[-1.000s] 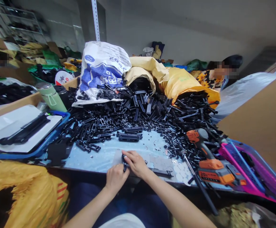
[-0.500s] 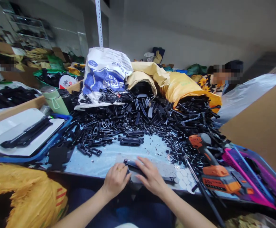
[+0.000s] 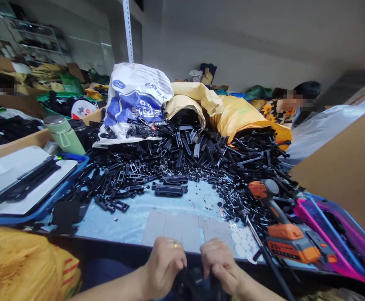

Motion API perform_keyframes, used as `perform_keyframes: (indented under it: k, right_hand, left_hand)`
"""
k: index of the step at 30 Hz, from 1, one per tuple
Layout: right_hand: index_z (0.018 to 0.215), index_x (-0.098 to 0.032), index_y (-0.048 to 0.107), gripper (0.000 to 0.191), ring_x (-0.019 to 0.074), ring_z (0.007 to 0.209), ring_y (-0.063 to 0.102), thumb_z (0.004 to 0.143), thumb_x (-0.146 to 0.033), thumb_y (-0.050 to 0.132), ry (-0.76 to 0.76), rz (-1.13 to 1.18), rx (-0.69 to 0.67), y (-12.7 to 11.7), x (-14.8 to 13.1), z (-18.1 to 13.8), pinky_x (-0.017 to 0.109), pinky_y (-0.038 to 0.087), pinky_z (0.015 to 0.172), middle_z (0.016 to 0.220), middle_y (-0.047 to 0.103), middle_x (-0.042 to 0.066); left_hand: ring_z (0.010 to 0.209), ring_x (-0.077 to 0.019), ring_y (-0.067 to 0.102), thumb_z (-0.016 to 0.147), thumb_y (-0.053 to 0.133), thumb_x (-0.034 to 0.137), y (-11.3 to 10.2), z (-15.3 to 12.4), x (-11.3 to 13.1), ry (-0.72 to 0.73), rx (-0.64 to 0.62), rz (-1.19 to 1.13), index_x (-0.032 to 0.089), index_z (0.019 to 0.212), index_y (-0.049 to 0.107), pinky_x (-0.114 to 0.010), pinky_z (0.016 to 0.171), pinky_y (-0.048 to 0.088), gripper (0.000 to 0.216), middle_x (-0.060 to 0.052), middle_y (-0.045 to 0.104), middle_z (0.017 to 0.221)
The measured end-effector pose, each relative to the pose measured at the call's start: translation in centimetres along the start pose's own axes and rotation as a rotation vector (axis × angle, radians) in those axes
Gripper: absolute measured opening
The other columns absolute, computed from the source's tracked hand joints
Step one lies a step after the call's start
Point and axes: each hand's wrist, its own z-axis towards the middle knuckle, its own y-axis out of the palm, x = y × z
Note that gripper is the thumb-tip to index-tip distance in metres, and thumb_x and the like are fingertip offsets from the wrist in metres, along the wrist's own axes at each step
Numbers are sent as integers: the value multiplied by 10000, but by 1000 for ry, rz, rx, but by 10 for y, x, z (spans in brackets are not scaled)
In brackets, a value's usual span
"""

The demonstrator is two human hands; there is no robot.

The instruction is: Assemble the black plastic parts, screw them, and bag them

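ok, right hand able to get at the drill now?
Likely yes, once the right hand frees itself from the dark part it seems to grip. The drill lies uncovered to the right, a long rod partly between.

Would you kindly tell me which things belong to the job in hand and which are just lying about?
Likely in the job:
dark part between left hand and right hand
heaped black pieces
screws
orange power tool

Likely lying about:
green flask
white disc

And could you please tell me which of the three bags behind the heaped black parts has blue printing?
The white bag, leftmost; the tan middle bag and yellow right bag show none.
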Motion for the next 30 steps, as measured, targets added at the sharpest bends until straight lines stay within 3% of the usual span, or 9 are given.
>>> perform_keyframes:
  k: [3,6,8,11,16,20,23,26,30]
  right_hand:
    - [725,-219,493,430,157,605,481,854,-550,250,-29,296,408,47,22,20,291,398,572,648,481,27]
    - [913,-232,501,360,167,793,512,884,-474,235,-11,299,694,72,70,48,308,426,664,928,498,66]
    - [883,-220,538,295,185,944,488,895,-375,288,53,86,602,59,103,68,339,407,778,1012,504,76]
    - [873,-197,570,158,214,1027,446,823,-298,459,90,-377,461,4,141,97,388,339,901,1046,519,87]
    - [1133,-184,508,340,247,1159,323,793,-195,497,518,-873,432,-80,175,153,399,273,944,1272,395,127]
    - [985,-133,585,265,264,1125,370,721,-137,561,618,-794,423,-101,187,190,406,273,932,1112,527,158]
    - [865,-135,604,181,249,1026,465,690,-182,595,710,-657,453,-114,189,189,377,343,879,960,593,126]
    - [938,-151,577,270,203,844,561,726,-318,568,774,-455,476,-119,183,159,334,439,748,853,610,83]
    - [1094,-168,505,402,150,671,591,764,-398,508,782,-133,423,-99,161,99,287,484,614,797,619,58]
  left_hand:
    - [584,-136,527,902,98,435,13,-2,12,16,329,-103,179,751,549,-272,570,415,540,-42,538,599]
    - [781,-176,566,901,144,443,17,-1,-14,142,369,99,144,1087,508,-293,651,445,507,-101,603,833]
    - [832,-199,560,882,164,491,8,-1,-44,188,283,376,137,1182,466,-307,672,442,553,-120,603,891]
    - [902,-226,539,832,309,540,-10,0,-89,126,50,737,185,1131,528,-352,760,421,514,-102,603,921]
    - [1006,-219,489,846,463,232,-22,22,-132,-25,-223,955,280,1121,529,-426,867,335,286,-53,587,1035]
    - [1049,-203,464,814,518,259,-30,57,-139,-148,-275,961,267,1106,535,-392,905,311,292,-43,588,1048]
    - [1086,-194,439,835,440,204,-60,71,-142,-345,-155,1020,224,1148,499,-349,901,321,319,-63,552,1129]
    - [1058,-272,451,780,381,76,-108,70,-156,-578,-34,1087,136,1091,532,-407,823,359,351,-149,545,1115]
    - [876,-283,536,667,447,41,-158,65,-181,-721,-101,1064,143,832,618,-414,739,399,259,-131,619,855]
